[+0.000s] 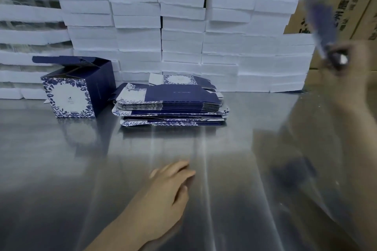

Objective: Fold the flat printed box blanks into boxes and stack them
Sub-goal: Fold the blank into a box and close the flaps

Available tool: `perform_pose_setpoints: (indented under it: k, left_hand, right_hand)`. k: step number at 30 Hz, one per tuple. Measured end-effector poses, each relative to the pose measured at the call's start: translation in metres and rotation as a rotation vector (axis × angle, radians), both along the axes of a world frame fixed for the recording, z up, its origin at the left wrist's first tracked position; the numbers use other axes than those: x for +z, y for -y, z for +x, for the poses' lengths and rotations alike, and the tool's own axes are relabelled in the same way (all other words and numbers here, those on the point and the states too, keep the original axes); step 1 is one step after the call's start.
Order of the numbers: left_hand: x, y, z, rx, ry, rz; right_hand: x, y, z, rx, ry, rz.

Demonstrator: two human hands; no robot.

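Frankly, with my right grip (344, 63) clamped on a blurred box blank (320, 16) sticking up above it and my left grip (173, 181) released over the counter (61, 169), I feared a one-handed hold could crease it.

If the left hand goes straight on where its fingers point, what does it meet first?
The left hand probably meets the right end of the pile of flat blanks; depth is unclear.
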State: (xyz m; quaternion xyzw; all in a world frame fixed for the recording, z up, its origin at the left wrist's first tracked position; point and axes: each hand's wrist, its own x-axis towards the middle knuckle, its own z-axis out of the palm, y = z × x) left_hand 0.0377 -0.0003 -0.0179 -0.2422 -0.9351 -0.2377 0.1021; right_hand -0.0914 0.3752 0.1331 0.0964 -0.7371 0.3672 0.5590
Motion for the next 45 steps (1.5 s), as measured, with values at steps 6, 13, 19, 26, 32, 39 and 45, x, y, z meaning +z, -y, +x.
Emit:
perform_pose_setpoints:
  k: [6, 13, 19, 26, 32, 39, 45]
  left_hand:
    - [-0.001, -0.002, -0.006, 0.014, 0.024, -0.048]
    - [0.005, -0.006, -0.004, 0.03, 0.026, -0.016]
    - [-0.002, -0.001, -0.006, 0.003, -0.005, 0.003]
    - [0.007, 0.001, -0.011, 0.04, 0.063, 0.182]
    - [0.01, 0.0, -0.008, 0.033, 0.058, 0.22]
    - [0.008, -0.009, -0.008, 0.1, -0.004, 0.16]
    - [0.001, -0.005, -0.014, 0.055, 0.007, 0.219]
  right_hand:
    - [-0.11, 0.022, -0.07, -0.345, 0.633, 0.551]
    - [-0.133, 0.002, -0.108, -0.382, 1.294, 0.5]
    - [-0.13, 0.018, -0.092, -0.399, 1.015, 0.51]
    - [-0.13, 0.038, -0.062, -0.441, 1.206, 0.572]
    - [-0.131, 0.065, -0.013, -0.445, 1.082, 0.476]
    - [-0.134, 0.197, -0.006, -0.188, 0.455, 0.824]
    - [-0.136, 0.244, -0.058, -0.201, 0.553, 0.885]
